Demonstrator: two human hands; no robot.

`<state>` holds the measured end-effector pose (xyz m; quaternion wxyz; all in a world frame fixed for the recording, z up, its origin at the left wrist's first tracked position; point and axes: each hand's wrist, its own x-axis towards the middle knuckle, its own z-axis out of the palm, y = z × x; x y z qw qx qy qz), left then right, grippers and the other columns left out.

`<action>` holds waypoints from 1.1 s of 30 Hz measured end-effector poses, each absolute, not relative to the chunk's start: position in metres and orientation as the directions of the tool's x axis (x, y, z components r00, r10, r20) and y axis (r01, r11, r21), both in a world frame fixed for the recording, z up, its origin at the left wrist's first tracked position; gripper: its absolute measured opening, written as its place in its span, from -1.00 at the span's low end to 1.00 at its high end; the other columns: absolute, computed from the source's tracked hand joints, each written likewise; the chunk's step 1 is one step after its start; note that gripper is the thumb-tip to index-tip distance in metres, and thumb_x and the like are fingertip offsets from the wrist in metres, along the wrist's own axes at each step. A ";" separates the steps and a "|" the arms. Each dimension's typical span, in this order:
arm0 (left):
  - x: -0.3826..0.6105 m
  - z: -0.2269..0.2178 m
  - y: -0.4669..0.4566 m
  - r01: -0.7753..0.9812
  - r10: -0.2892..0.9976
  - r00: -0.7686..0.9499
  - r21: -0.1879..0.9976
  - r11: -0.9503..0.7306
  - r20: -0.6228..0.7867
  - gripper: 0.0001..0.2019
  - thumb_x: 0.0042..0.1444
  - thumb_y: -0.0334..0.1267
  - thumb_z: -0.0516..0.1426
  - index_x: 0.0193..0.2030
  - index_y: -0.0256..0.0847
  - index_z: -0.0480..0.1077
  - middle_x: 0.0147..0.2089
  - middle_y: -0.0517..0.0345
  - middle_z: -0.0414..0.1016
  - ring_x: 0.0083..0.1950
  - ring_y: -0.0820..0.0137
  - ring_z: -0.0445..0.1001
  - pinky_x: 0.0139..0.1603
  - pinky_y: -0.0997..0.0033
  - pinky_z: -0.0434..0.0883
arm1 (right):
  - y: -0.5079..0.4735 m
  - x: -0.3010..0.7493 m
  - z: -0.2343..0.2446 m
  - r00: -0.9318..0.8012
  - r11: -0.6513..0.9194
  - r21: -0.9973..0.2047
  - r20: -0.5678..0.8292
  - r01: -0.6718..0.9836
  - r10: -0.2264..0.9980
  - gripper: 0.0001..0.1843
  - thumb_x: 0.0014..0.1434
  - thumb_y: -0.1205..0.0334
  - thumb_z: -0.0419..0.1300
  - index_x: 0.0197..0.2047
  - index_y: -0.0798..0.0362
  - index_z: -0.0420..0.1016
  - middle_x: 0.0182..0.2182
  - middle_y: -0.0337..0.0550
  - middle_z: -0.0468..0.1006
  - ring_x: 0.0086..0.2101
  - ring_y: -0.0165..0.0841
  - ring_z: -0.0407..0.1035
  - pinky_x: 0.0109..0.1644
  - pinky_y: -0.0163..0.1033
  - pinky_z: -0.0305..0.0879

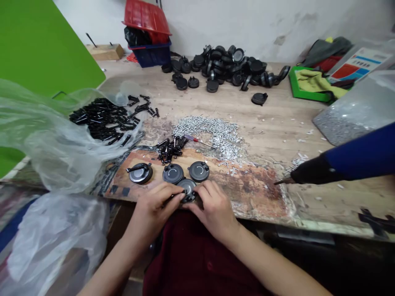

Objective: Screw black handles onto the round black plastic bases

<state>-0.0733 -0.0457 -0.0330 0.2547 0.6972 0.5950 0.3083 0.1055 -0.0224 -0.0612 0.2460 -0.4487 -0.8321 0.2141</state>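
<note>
Our left hand (160,201) pinches and our right hand (214,207) grips one black disc (189,185), a screwdriver (195,140) at twelve o'clock.

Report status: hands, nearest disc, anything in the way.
Left hand closed at nearest black disc, left side. Right hand gripping its right side. Two more discs close behind. Blue tool off right, clear of hands.
</note>
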 end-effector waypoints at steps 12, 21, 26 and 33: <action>-0.057 -0.049 -0.042 0.634 0.954 0.256 0.717 -0.289 0.157 -0.89 0.19 -0.40 0.08 -0.17 -0.19 0.39 -0.24 0.17 0.46 -0.20 0.45 0.44 -0.16 0.49 0.35 | -0.010 0.133 -0.063 -0.517 0.498 -0.735 0.234 0.461 0.823 -0.77 0.23 0.39 0.09 -0.06 0.07 0.42 -0.21 -0.05 0.44 -0.15 -0.27 0.34 -0.07 -0.14 0.34; -0.046 -0.049 -0.035 0.727 0.950 0.293 0.619 -0.297 0.112 -0.92 0.19 -0.35 0.07 -0.21 -0.24 0.38 -0.28 0.11 0.43 -0.23 0.36 0.41 -0.24 0.40 0.33 | -0.008 0.136 -0.071 -0.423 0.431 -0.834 0.273 0.344 0.864 -0.84 0.16 0.37 0.20 -0.16 0.14 0.47 -0.25 -0.05 0.49 -0.18 -0.29 0.41 -0.10 -0.21 0.36; -0.045 -0.049 -0.031 0.736 0.916 0.386 0.562 -0.378 0.109 -0.88 0.24 -0.33 0.02 -0.15 -0.26 0.35 -0.23 0.06 0.44 -0.17 0.33 0.40 -0.16 0.33 0.36 | -0.006 0.136 -0.079 -0.378 0.425 -0.855 0.304 0.297 0.875 -0.83 0.12 0.37 0.24 -0.17 0.15 0.52 -0.26 -0.05 0.54 -0.19 -0.32 0.43 -0.08 -0.25 0.38; -0.050 -0.052 -0.028 0.766 0.877 0.464 0.440 -0.469 0.127 -0.90 0.25 -0.37 0.01 -0.21 -0.27 0.33 -0.32 0.08 0.40 -0.28 0.35 0.38 -0.27 0.36 0.35 | -0.006 0.135 -0.081 -0.362 0.435 -0.863 0.331 0.258 0.872 -0.83 0.11 0.39 0.24 -0.19 0.14 0.55 -0.28 -0.06 0.57 -0.23 -0.35 0.46 -0.12 -0.29 0.41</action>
